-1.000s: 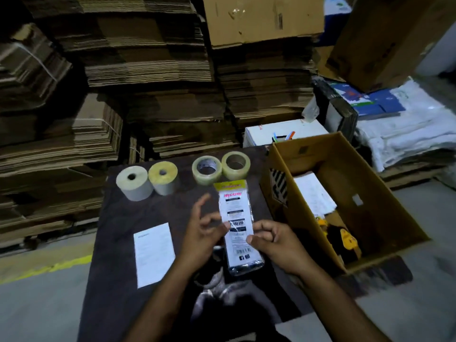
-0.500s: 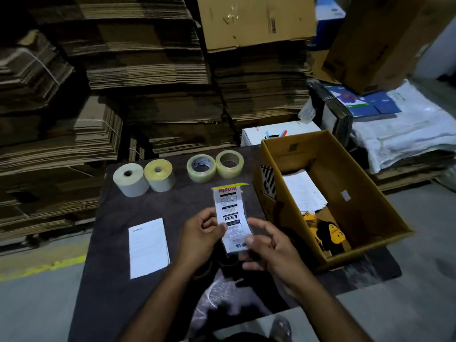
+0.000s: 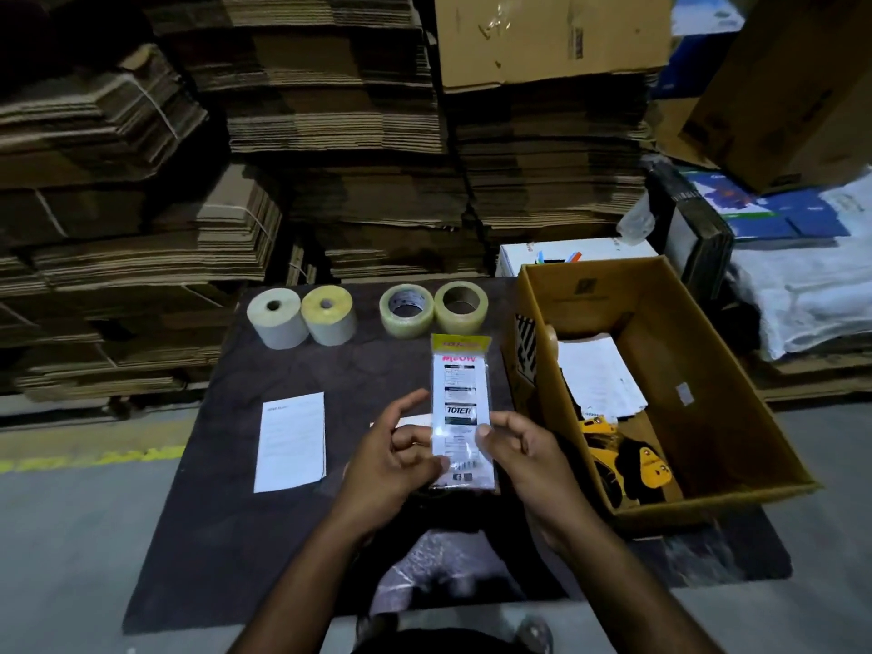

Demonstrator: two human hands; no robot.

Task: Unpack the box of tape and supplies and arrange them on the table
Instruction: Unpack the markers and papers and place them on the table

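Observation:
I hold a clear plastic packet [image 3: 460,398] with a yellow header and a white printed label upright above the dark table [image 3: 226,512]. My left hand [image 3: 391,457] pinches its lower left edge and my right hand [image 3: 524,453] grips its right edge. At the table's far edge stand two label rolls [image 3: 302,316] and two clear tape rolls [image 3: 433,308] in a row. The open cardboard box [image 3: 736,398] sits on the right, holding a white paper [image 3: 599,377] and a yellow and black tape dispenser [image 3: 623,457].
A white sheet [image 3: 291,441] lies flat on the table's left part. Crumpled plastic wrap [image 3: 439,573] lies at the near edge. Stacks of flattened cardboard [image 3: 330,158] rise behind the table. A white box [image 3: 575,254] and folded white sacks [image 3: 802,295] sit at the right.
The packet has stayed in both hands and risen slightly toward the tape rolls. My left fingers have shifted lower on its edge. The view has tilted a little.

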